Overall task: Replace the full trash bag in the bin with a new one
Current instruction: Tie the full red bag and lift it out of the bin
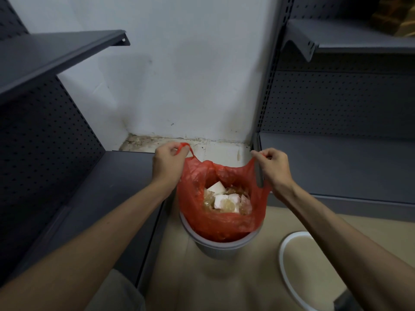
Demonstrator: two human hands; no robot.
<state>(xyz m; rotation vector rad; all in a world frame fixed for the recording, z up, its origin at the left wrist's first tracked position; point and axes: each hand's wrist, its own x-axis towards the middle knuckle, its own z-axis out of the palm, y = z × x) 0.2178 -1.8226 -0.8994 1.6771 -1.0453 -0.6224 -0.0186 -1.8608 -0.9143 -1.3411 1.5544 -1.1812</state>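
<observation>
A red plastic trash bag [215, 223] sits in a small grey bin [215, 249] on the floor between two shelf units. The bag's mouth gapes and shows white crumpled paper and yellowish wrappers [224, 199] inside. My left hand [168, 163] grips the bag's left handle loop, held up above the bin. My right hand [272, 166] grips the right handle, stretched up and to the right. Both handles are pulled apart and taut, and the bag's lower part is still inside the bin.
A white ring [289, 272] lies on the beige floor right of the bin. Dark grey metal shelves [101, 182] flank the bin on the left, and more shelving [336, 162] on the right. A stained white wall [179, 86] stands behind.
</observation>
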